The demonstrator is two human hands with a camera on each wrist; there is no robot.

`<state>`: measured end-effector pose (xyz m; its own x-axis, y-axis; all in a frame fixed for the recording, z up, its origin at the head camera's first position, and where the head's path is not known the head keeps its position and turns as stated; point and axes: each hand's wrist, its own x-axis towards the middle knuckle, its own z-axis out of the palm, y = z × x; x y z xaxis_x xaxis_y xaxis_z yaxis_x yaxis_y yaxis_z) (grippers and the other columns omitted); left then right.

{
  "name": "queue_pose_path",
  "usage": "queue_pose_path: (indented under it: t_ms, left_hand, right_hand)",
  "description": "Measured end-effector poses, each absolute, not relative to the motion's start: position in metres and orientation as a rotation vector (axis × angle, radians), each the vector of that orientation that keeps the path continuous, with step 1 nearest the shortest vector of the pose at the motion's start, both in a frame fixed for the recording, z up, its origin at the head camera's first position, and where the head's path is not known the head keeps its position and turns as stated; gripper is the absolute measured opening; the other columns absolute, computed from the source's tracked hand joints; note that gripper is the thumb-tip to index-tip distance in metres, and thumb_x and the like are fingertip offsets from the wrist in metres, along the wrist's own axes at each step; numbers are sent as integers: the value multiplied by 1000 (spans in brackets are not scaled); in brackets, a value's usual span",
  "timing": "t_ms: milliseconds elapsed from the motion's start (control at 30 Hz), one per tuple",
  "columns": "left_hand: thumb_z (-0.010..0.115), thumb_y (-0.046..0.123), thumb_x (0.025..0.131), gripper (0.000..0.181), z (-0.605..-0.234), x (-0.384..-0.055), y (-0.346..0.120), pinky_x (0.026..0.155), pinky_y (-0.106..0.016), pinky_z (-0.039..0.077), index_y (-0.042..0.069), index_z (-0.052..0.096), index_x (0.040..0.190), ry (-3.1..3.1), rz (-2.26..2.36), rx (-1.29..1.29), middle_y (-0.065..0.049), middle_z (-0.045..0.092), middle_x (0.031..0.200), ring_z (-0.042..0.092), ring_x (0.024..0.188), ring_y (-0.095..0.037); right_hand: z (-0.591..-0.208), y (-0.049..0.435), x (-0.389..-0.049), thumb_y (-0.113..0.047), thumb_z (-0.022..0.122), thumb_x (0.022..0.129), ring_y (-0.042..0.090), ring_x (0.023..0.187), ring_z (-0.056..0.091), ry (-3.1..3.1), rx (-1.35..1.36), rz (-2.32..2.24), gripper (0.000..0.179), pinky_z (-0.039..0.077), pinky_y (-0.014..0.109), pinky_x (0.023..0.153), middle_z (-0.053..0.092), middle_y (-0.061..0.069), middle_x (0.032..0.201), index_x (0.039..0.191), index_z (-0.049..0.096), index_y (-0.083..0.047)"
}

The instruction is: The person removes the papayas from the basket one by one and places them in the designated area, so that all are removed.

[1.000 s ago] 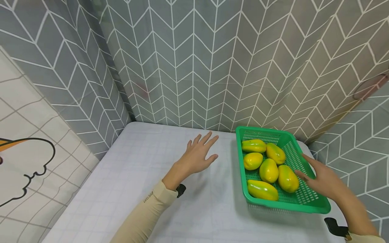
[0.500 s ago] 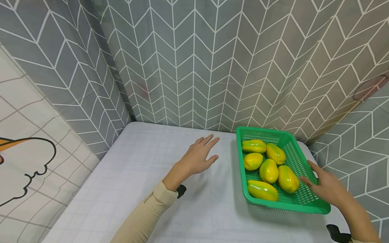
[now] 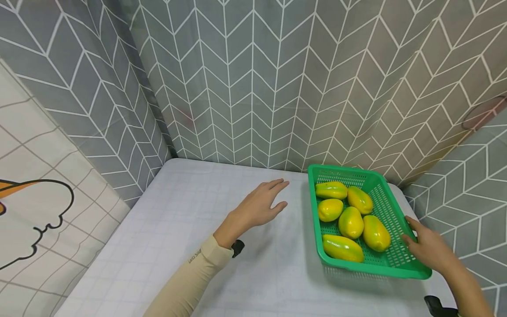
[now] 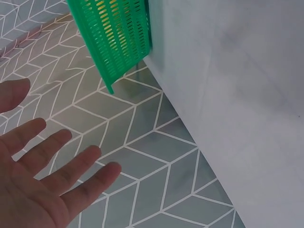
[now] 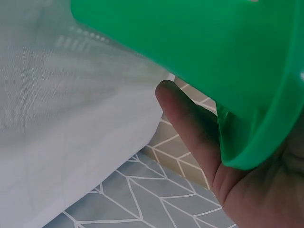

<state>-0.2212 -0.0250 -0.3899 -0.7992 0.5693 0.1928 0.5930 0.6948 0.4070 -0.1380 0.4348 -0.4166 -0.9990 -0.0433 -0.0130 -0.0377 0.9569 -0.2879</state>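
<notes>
A green plastic basket (image 3: 412,268) with slotted walls stands at the right of the table, holding several glossy yellow-green fruits (image 3: 350,223) shaped like mangoes or papayas. My right hand (image 3: 429,246) is at its right rim, the thumb on the inner side and the fingers outside. From the right wrist view, fingers (image 5: 190,128) reach along the outer wall beneath the green rim, which hides the thumb. To the left of the basket, my left hand (image 3: 257,207) hovers over the table, fingers extended and holding nothing. Its spread fingers (image 4: 71,166) show in the left wrist view.
A white cloth (image 3: 158,229) with faint grid lines covers the table. Grey chevron-patterned curtains (image 3: 253,88) hang behind it and on both sides. At the left is a white panel (image 3: 31,220) with a cartoon outline.
My right hand has shifted outward from above the basket's right side to grip its rim. The left hand's fingers have drawn closer together and lowered slightly. The basket and fruits look unmoved.
</notes>
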Motion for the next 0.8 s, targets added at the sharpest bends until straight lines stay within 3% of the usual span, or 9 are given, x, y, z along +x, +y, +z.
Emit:
queue_pose_path:
  t_ms: [267,500,800]
  left_hand:
    - [58,34,109,53,-386,-220,-19,126,-46,43,14,50,158,-2825,-686,-1038,-7,48,166,50,151,-30]
    - [58,32,109,48,-383,-219,-12,125,-43,44,13,56,153,-2787,-698,-1091,-7,53,162,53,149,-28]
    - [59,31,109,45,-384,-217,-6,123,-41,46,14,59,151,-2769,-706,-1157,-5,56,160,55,147,-25]
  right_hand:
    - [-416,434,-136,-5,59,101,47,93,65,3104,-66,-453,60,55,57,75,49,55,132,144,35,30]
    - [-418,433,-133,-5,60,102,54,100,64,3106,-74,-457,60,54,62,79,49,55,132,145,35,28]
    - [-420,435,-134,-6,59,103,37,85,61,3097,-78,-478,61,53,50,72,52,54,131,147,33,27]
